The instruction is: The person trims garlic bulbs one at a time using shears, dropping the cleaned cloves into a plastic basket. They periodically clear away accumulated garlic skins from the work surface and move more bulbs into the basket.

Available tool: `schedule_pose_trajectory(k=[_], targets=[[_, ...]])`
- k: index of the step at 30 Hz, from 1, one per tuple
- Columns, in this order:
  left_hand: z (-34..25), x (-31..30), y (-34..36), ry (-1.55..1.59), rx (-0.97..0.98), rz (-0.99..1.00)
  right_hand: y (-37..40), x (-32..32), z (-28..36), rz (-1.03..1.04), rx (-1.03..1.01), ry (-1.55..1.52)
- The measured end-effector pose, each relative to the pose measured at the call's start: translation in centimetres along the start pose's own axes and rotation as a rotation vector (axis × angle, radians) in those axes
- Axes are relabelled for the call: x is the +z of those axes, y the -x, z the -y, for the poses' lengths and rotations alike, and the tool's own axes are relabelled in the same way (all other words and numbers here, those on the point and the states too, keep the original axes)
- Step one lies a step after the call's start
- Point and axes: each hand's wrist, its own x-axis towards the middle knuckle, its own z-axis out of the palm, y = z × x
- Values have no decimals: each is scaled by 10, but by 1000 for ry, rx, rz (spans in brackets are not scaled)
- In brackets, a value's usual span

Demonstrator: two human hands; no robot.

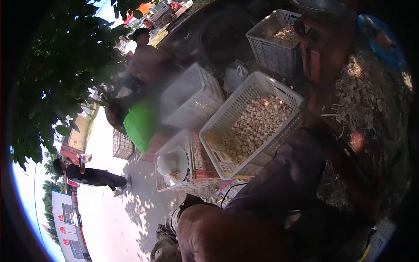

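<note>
Neither of my hands shows as a distinct shape; the lower part of the view is dark and blurred. A large brown rounded form [214,231] fills the bottom middle, close to the camera. Beyond my dark trouser leg [283,170], a white perforated crate [231,109] holds a broad layer of pale garlic cloves [262,120]. The view is turned sideways, so the crate looks tilted.
Another white crate [271,59] with garlic stands at the top. Beside the clove crate are a pale crate [209,96] and one holding a white bag [168,163]. Papery skins [360,98] litter the ground. People include one in green [139,126] and one walking [94,177].
</note>
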Motion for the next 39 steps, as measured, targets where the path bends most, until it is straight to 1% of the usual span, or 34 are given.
schedule_pose_trajectory(k=[1, 2, 4, 6, 7, 8, 10, 11, 13, 15, 17, 19, 20, 21, 22, 23, 24, 26, 27, 28, 29, 31, 32, 34, 37, 38, 39], targets=[[4, 1, 1, 34, -40, -49, -1, 0, 2, -3, 9, -7], [10, -11, 1, 69, -126, -13, 0, 0, 3, -13, 21, -17], [17, -30, -10, 5, -263, 128, 1, -2, 6, -20, 27, -38], [21, -45, -30, -191, -365, 333, -1, -7, 10, -30, 39, -64], [24, -45, -34, -280, -400, 299, -2, -11, 12, -35, 47, -79], [34, -40, -28, -347, -444, 126, -2, -15, 14, -41, 55, -94], [64, -38, -21, -437, -520, -88, -1, -28, 24, -75, 75, -125], [80, -43, -25, -445, -561, -110, 1, -32, 35, -101, 87, -144], [111, -37, -45, -535, -906, -307, 4, -35, 52, -158, 87, -189], [153, -49, -55, -601, -1021, -264, 3, -47, 54, -219, 76, -269], [200, -66, -67, -708, -997, -127, 1, -54, 55, -319, 143, -360], [249, -89, -84, -775, -931, 42, 5, -65, 55, -411, 212, -441], [268, -92, -96, -866, -970, 45, 5, -70, 55, -398, 175, -410], [287, -90, -109, -864, -1090, -86, 4, -74, 53, -375, 142, -385], [312, -123, -113, -983, -890, 143, 4, -76, 54, -395, 168, -411], [331, -129, -126, -1074, -880, 199, 3, -77, 56, -412, 188, -431], [356, -141, -136, -1127, -704, 287, 2, -79, 58, -425, 209, -451], [402, -164, -160, -1158, -532, 417, 0, -80, 57, -425, 279, -492], [443, -200, -173, -1353, -292, 596, -1, -80, 59, -425, 311, -510], [467, -202, -183, -1415, -183, 661, -3, -81, 63, -423, 336, -507], [491, -203, -192, -1477, -68, 716, -4, -81, 59, -412, 308, -513], [490, -137, -200, -1384, -156, 619, -7, -78, 50, -377, 258, -531], [491, -125, -199, -1403, -296, 654, -9, -75, 55, -404, 284, -569], [492, -114, -194, -1437, -582, 723, -8, -74, 55, -395, 302, -574], [474, -150, -169, -1195, -461, 793, -7, -75, 51, -361, 311, -557], [461, -158, -161, -1272, -215, 868, -4, -75, 50, -349, 319, -542], [446, -169, -152, -1264, -287, 772, -1, -75, 48, -338, 307, -547]])
